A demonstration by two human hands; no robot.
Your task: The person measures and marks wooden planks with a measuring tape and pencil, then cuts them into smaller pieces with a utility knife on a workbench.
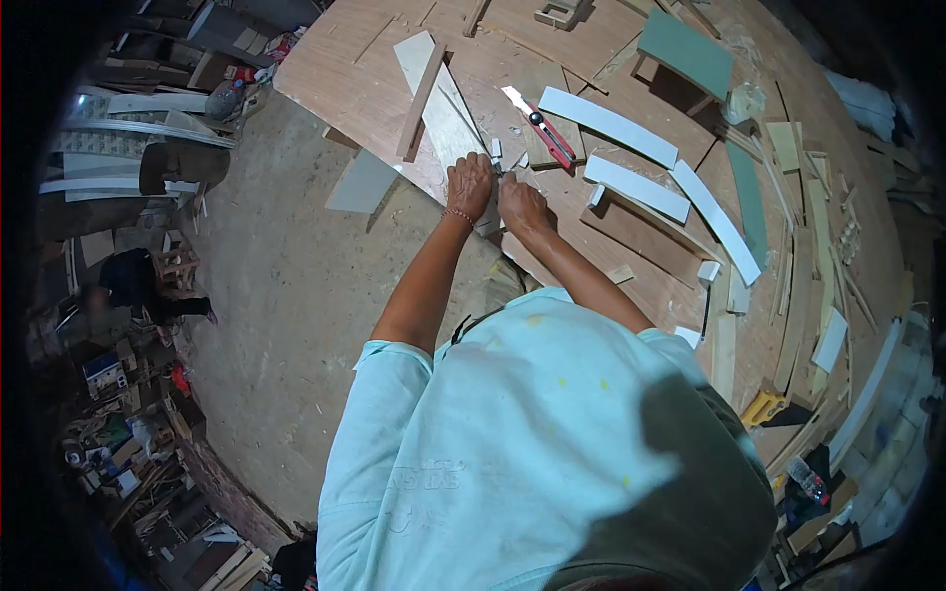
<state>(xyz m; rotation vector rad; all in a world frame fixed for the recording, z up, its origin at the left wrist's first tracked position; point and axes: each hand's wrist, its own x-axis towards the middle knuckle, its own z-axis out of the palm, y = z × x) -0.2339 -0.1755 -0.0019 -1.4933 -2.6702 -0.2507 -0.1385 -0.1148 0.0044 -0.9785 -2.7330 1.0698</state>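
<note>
Curling left hand point(471, 185) and right hand point(524, 205) at small dark piece point(498, 169) by table edge; exact grip hidden.
Piece could drop if fingers slip near edge; red cutter point(552, 140) lies close, so a stray right-hand sweep could knock it. Plywood tabletop point(345, 49) cluttered, white curved strips point(609, 126); bare floor point(266, 295), another person point(133, 281) off left, scrap piles point(118, 443).

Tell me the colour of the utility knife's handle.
Red, with a black knob; the head view shows it.
</note>
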